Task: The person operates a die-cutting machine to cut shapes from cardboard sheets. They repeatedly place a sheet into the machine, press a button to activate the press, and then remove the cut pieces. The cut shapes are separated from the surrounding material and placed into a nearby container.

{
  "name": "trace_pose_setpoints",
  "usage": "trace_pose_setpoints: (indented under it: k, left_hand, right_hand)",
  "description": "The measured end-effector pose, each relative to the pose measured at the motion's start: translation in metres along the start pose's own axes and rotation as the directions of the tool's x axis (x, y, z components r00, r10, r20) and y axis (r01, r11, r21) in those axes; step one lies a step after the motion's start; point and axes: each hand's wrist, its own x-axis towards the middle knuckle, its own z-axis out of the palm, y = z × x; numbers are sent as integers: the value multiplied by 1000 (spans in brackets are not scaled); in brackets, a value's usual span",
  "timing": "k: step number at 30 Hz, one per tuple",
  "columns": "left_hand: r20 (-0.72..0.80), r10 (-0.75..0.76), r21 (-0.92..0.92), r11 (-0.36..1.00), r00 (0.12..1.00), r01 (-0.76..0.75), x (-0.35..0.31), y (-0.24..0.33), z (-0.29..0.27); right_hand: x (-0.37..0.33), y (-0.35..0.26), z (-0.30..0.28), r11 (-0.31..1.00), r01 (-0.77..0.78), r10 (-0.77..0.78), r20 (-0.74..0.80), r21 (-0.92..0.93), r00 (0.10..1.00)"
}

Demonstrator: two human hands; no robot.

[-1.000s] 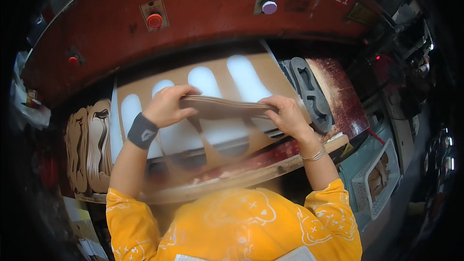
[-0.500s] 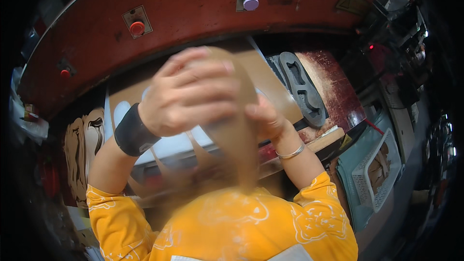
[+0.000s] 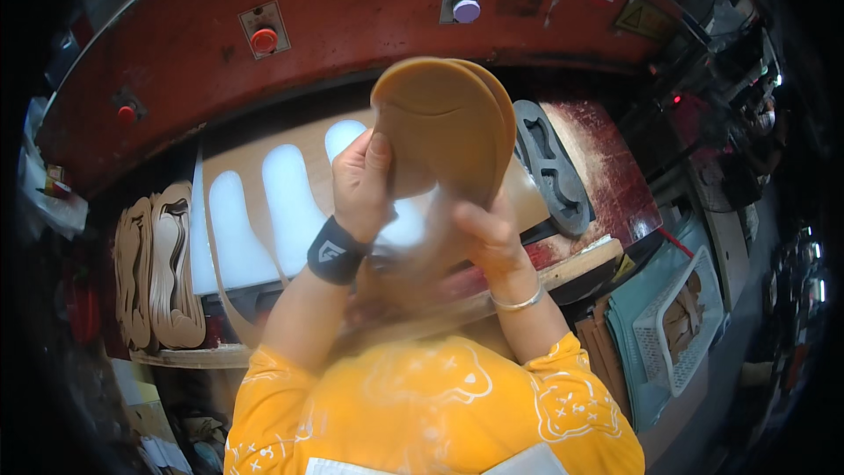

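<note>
Several tan insoles (image 3: 440,132) are held up in front of me, their rounded ends fanned slightly apart and their lower parts smeared by motion. My left hand (image 3: 362,180) is closed on their left edge, thumb on the near face. My right hand (image 3: 494,233), somewhat blurred, grips them lower on the right side. Behind them lies a tan sheet (image 3: 251,154) with insole-shaped holes, through which a white board (image 3: 294,180) shows. A grey cutting die (image 3: 554,171) with insole-shaped openings rests to the right of the sheet.
Above the work surface runs a red machine beam (image 3: 369,13) with a red button (image 3: 264,40) and a pale purple knob (image 3: 466,10). Stacked tan cut pieces (image 3: 176,273) stand at the left. A white basket (image 3: 655,343) holds tan scraps at the lower right.
My left hand has moved from across the front of the insoles to their left edge. The insoles now face me, fanned, and the left forearm has shifted right, uncovering the sheet's holes.
</note>
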Motion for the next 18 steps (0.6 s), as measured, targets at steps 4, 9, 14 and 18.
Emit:
trace_pose_setpoints:
  k: [4, 9, 14, 18]
  left_hand:
    - [-69, -83, -224, 972, 994, 65, 16, 6, -5]
    - [358, -219, -573, 716, 908, 398, -2, 8, 11]
    - [152, -249, -519, 804, 956, 292, -16, 14, 43]
    - [182, -141, -249, 951, 973, 184, -23, 26, 72]
  right_hand:
    - [-17, -7, 0, 998, -55, 46, 299, 23, 953]
    - [-4, 4, -16, 984, -177, 177, -1, -21, 984]
    - [-3, 20, -29, 474, 188, -622, -176, -860, 763]
    - [-16, 14, -28, 392, 267, -659, -66, -880, 749]
